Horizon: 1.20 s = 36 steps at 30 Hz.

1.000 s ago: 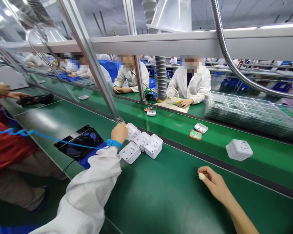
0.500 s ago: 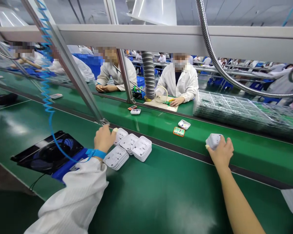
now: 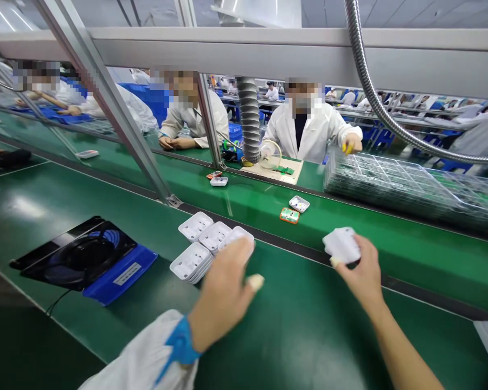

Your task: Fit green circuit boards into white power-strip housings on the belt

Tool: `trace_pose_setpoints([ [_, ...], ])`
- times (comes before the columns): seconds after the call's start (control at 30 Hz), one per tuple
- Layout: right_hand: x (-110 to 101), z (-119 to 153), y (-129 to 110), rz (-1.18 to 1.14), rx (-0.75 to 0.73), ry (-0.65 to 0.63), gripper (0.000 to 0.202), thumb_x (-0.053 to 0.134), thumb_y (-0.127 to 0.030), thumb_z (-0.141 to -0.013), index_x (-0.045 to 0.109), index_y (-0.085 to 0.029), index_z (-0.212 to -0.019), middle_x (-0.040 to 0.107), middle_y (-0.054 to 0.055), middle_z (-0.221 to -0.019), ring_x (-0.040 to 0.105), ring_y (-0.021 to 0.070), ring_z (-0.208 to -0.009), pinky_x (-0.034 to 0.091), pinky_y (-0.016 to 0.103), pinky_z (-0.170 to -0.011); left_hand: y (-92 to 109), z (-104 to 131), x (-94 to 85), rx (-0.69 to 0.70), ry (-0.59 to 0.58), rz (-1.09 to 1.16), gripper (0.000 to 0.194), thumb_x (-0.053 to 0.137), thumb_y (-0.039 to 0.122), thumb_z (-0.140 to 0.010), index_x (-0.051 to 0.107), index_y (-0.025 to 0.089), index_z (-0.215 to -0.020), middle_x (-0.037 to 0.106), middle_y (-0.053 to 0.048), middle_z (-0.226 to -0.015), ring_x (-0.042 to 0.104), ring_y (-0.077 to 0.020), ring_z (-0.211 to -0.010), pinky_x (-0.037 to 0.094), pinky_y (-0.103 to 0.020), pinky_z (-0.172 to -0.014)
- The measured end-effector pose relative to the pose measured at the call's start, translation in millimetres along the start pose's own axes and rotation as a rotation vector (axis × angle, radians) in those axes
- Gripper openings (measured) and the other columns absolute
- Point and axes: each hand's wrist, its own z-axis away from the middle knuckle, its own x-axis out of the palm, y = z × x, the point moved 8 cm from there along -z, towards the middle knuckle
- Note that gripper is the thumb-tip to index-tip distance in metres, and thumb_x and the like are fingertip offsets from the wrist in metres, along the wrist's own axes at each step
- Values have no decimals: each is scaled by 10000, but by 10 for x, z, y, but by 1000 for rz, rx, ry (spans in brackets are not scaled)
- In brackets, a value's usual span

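Observation:
My right hand grips a stack of white plastic socket covers, lifted just above the near edge of the moving belt. My left hand, with a blue wrist strap and a white finger cot on the thumb, hovers over the right end of several stacks of white socket covers that lie on the green bench. It holds nothing and its fingers are loosely apart.
On the conveyor belt lie an orange-rimmed circuit board and a small white tray. A black-and-blue fan unit sits at the left. Stacked clear trays of boards stand at the right. Several people in white coats sit opposite.
My right hand reached out to the belt, took the white stack and drew it back towards me. My left hand left the far-left stack and moved right, nearer to me.

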Motion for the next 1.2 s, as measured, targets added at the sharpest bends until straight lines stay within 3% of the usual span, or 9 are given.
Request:
trace_pose_setpoints([
  [0.13,600,935,-494,-630,128,-760,736,656,-418,-670,302,-245,-1291,464,99,-1247,520,246,-1051,447,364,-855,668,290,783,313,-430,103,614,542,188,-772,282,207,-1328,254,-136,-1436,215,-325,-1320,216,-505,-1047],
  [0.27,745,1218,-617,-672,69,-1154,562,596,-453,-733,434,-228,-1222,585,71,-1060,566,225,-931,463,356,-792,706,454,955,217,-655,351,580,505,153,-755,323,219,-1302,477,-108,-1244,452,-253,-1131,372,-392,-946],
  [0.33,733,786,-434,-409,-40,-989,485,537,-462,-764,491,-189,-1162,589,82,-1006,555,231,-917,436,385,-829,576,476,927,68,-673,467,532,481,171,-771,350,228,-1283,510,-85,-1169,489,-224,-1052,410,-347,-894],
  [0.43,522,-144,-112,134,-49,-275,565,506,-446,-768,409,-150,-1240,458,156,-1213,432,302,-1096,360,448,-903,447,522,891,-85,-657,566,482,456,176,-779,387,235,-1252,520,-69,-1119,505,-207,-989,419,-330,-862],
  [0.5,604,-442,-58,379,-22,-75,616,514,-427,-758,359,-144,-1283,345,183,-1313,382,342,-1126,355,474,-881,439,568,895,-133,-661,588,503,464,152,-752,397,246,-1241,519,-60,-1109,506,-205,-970,418,-329,-855],
  [0.7,1210,-517,-149,596,-37,-171,464,515,-276,-734,460,-132,-1173,398,177,-1228,425,320,-1000,407,408,-750,453,655,860,-169,-657,626,578,467,88,-687,401,265,-1234,514,-45,-1121,497,-198,-997,402,-317,-880],
  [0.83,1088,-658,-220,556,-139,-41,494,468,-289,-761,414,-110,-1219,340,174,-1280,403,312,-1013,370,430,-823,349,700,808,-226,-660,646,590,446,73,-692,393,279,-1242,515,-39,-1131,505,-189,-1005,414,-302,-872],
  [1.0,1125,-827,133,601,95,-61,497,476,-363,-764,439,-129,-1200,370,200,-1238,419,340,-994,406,466,-730,243,722,707,-276,-627,660,544,460,135,-737,396,290,-1255,530,-38,-1157,523,-198,-1013,430,-307,-880],
  [1.2,1216,-767,242,414,20,-172,513,525,-338,-708,486,-143,-1180,456,171,-1189,458,311,-1024,391,438,-814,-362,566,111,-405,-373,561,448,498,316,-785,463,252,-1227,570,-55,-1166,566,-225,-990,463,-320,-857],
])
